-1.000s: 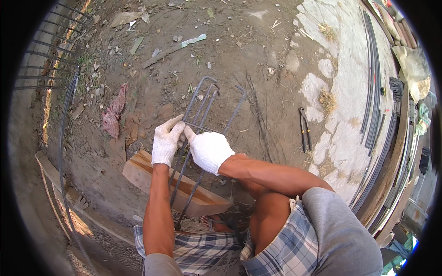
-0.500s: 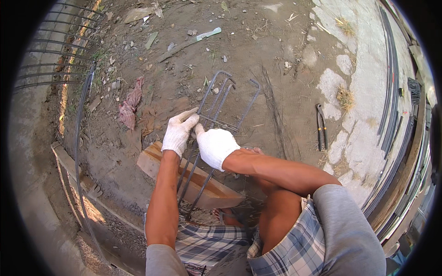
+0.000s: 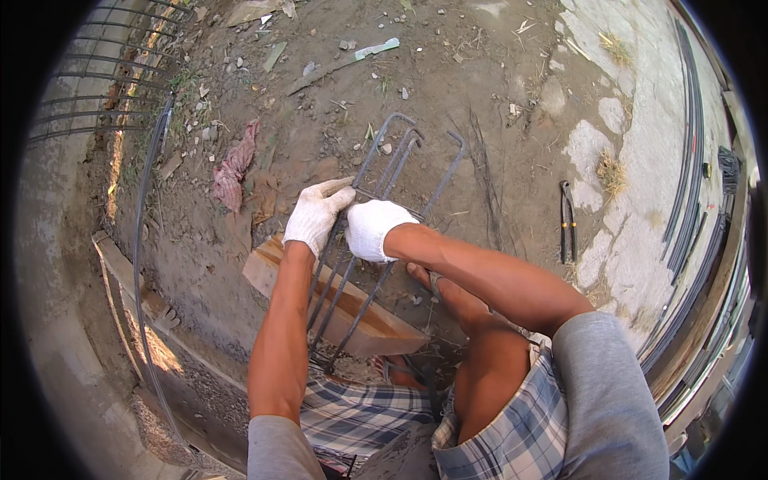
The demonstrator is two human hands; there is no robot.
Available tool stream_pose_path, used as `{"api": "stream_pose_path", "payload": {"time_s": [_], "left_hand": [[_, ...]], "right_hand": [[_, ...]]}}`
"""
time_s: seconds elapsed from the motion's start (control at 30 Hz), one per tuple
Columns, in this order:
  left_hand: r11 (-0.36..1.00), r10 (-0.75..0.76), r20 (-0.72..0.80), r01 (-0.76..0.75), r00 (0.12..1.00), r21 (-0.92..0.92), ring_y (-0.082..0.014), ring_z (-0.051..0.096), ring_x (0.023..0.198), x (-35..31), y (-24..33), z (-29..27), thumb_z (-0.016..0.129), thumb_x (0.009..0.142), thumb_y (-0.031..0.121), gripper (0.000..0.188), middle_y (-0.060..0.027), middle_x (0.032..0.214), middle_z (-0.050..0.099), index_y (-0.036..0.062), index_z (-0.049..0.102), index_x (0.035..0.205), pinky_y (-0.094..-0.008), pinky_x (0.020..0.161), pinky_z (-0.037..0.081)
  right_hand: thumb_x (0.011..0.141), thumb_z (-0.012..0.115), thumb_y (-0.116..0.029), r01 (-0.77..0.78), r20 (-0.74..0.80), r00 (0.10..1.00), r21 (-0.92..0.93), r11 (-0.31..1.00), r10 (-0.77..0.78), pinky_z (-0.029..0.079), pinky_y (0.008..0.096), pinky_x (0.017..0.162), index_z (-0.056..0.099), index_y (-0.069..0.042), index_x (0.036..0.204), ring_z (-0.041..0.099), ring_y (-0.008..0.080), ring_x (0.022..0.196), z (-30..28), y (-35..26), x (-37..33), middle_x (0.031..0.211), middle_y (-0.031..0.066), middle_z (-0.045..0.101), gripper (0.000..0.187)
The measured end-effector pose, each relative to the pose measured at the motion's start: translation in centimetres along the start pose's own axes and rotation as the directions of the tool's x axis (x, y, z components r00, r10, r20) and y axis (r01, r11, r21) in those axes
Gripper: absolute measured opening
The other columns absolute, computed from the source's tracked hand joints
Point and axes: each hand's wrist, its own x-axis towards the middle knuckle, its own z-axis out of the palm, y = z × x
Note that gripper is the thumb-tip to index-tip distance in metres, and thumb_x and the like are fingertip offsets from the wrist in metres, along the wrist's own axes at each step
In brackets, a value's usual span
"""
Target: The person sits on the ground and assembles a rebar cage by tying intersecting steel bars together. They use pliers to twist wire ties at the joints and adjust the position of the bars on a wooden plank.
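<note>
A narrow rebar cage (image 3: 442, 186) with hooked far ends reaches from my lap out over the ground, and a thin cross stirrup (image 3: 366, 194) spans its bars near my hands. My left hand (image 3: 318, 214), in a white knit glove, is closed on the left bar at the stirrup's corner, forefinger and thumb pointing right. Just right of it, touching or nearly so, my gloved right hand (image 3: 376, 230) is closed over the bars, back upward. Its fingertips are hidden, so what they pinch is not visible. A wooden block (image 3: 372, 330) lies under the bars, close to my feet.
Pincers with dark and yellow handles (image 3: 568, 224) lie on the dirt at right. Beyond them, long bars (image 3: 684, 160) run along a concrete strip. At left are a crumpled red cloth (image 3: 234, 172), a long thin rod (image 3: 138, 240) and bent bars (image 3: 112, 78).
My right hand has shifted slightly up and its wrist has turned, with the fingers now tucked out of sight. My left hand stays at the stirrup corner. The whole view has shifted slightly.
</note>
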Motion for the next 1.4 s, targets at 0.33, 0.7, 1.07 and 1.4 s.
{"api": "stream_pose_path", "payload": {"time_s": [0.33, 0.7, 1.07, 1.4], "left_hand": [[0.999, 0.037, -0.037, -0.036, 0.999, 0.034, -0.018, 0.071, 0.108, 0.0, -0.2, 0.3, 0.076, 0.101, 0.023, 0.052, -0.0145, 0.123, 0.079, -0.0059, 0.069, 0.143, -0.0348, 0.1, 0.054], [0.956, -0.07, 0.004, 0.067, 0.998, 0.286, -0.0216, 0.068, 0.101, -0.4, 1.4, -0.1, 0.072, 0.103, 0.041, 0.051, -0.0122, 0.111, 0.079, -0.0047, 0.075, 0.126, -0.038, 0.093, 0.053], [0.968, -0.126, 0.071, 0.107, 0.989, 0.226, -0.022, 0.068, 0.097, -0.8, 2.4, -0.1, 0.067, 0.107, 0.043, 0.051, -0.0141, 0.11, 0.08, -0.0059, 0.077, 0.12, -0.0403, 0.091, 0.053], [0.982, -0.173, 0.035, 0.17, 0.984, 0.082, -0.019, 0.065, 0.091, 0.1, 0.2, 0.0, 0.072, 0.106, 0.042, 0.053, -0.0106, 0.105, 0.079, -0.0067, 0.078, 0.124, -0.0392, 0.086, 0.052]], "right_hand": [[0.094, 0.066, -0.032, -0.02, 0.087, 0.996, 0.046, 0.999, 0.016, 0.062, 0.0525, 0.089, 0.062, 0.015, 0.135, 0.078, 0.0463, 0.103, 0.6, -0.4, -0.3, 0.107, 0.0316, 0.078, 0.063], [0.093, 0.069, -0.043, 0.058, 0.147, 0.987, 0.034, 0.998, -0.063, 0.062, 0.052, 0.089, 0.083, 0.002, 0.107, 0.079, 0.0459, 0.1, 1.6, -0.1, 1.2, 0.107, 0.0282, 0.08, 0.049], [0.095, 0.068, -0.039, 0.079, 0.389, 0.918, 0.016, 0.997, -0.079, 0.063, 0.0494, 0.083, 0.084, -0.005, 0.115, 0.08, 0.038, 0.095, -0.1, -0.9, 2.5, 0.106, 0.0184, 0.083, 0.043], [0.097, 0.067, -0.054, 0.226, 0.281, 0.948, -0.252, 0.941, -0.153, 0.062, 0.0493, 0.097, 0.084, -0.008, 0.12, 0.078, 0.0396, 0.112, 0.7, -2.1, 1.4, 0.118, 0.0191, 0.082, 0.055]]}}
